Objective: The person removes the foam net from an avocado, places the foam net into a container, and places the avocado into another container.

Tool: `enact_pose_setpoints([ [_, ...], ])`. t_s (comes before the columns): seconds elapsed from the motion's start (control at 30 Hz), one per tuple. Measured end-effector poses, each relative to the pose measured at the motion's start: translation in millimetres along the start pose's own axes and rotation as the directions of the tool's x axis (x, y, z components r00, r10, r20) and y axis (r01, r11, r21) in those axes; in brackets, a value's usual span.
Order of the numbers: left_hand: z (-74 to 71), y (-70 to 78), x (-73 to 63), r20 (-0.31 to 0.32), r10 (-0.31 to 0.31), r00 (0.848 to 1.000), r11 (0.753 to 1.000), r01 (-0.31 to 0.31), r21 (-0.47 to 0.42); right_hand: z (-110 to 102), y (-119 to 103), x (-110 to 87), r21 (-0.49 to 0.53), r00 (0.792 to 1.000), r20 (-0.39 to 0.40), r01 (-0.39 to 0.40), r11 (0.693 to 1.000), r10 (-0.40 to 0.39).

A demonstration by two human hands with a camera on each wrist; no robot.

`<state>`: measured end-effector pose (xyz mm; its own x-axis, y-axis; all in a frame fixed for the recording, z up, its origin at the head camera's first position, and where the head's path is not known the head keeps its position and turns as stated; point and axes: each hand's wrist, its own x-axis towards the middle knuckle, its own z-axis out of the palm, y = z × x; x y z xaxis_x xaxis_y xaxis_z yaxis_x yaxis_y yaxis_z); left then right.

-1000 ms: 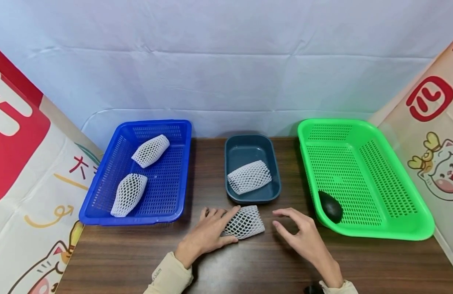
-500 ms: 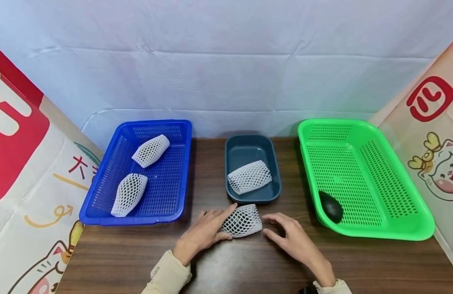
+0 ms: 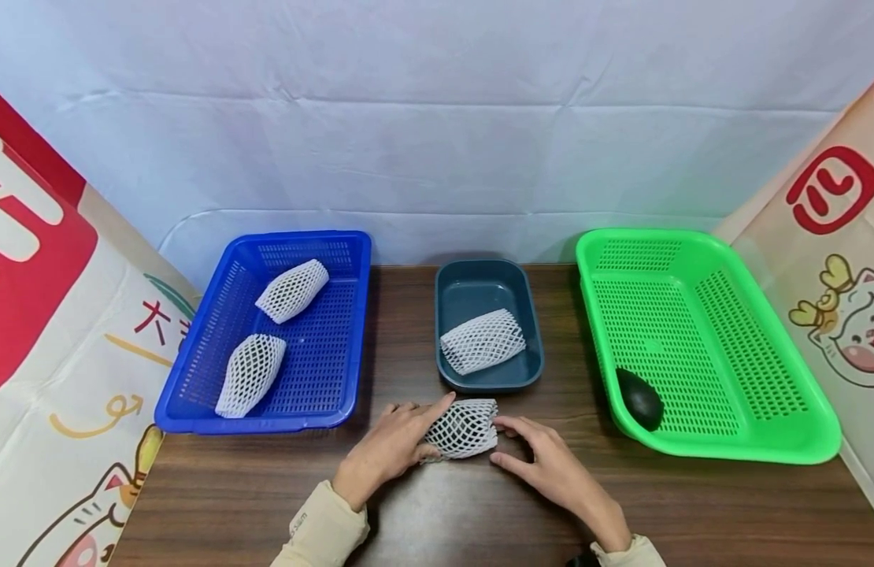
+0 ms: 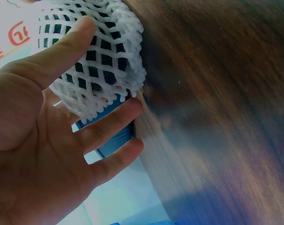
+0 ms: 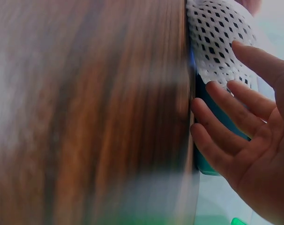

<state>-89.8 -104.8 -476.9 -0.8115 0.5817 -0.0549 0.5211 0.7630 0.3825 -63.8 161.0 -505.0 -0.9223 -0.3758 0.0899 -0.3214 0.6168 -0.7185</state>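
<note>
In front of the teal container (image 3: 483,294), the netted dark object (image 3: 464,431) is held by the left hand (image 3: 390,442), while its other end is touched by the right hand (image 3: 546,463) with relaxed fingers.

Creased pale cloth (image 3: 437,157) backs a brown wood-grained table (image 3: 444,512).

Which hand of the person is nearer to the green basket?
Right. In the head view, the right hand is left of the green basket, apart from it; the left hand is farther left, at the white foam net's left end.
</note>
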Motion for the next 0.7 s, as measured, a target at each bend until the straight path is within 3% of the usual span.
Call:
enact_pose_setpoints([
  [0.2, -0.6, -0.6, 0.3, 0.004, 0.002, 1.000, 1.000, -0.002, 0.004, 4.8, -2.2, 3.2, 0.065, 0.998, 0.049, 0.023, 0.998, -0.026],
  [0.7, -0.8, 0.0, 1.8, -0.017, 0.051, 0.999, 0.996, -0.049, 0.079, 9.3, -7.0, 5.9, 0.089, 0.996, 0.061, -0.065, 0.994, 0.059],
])
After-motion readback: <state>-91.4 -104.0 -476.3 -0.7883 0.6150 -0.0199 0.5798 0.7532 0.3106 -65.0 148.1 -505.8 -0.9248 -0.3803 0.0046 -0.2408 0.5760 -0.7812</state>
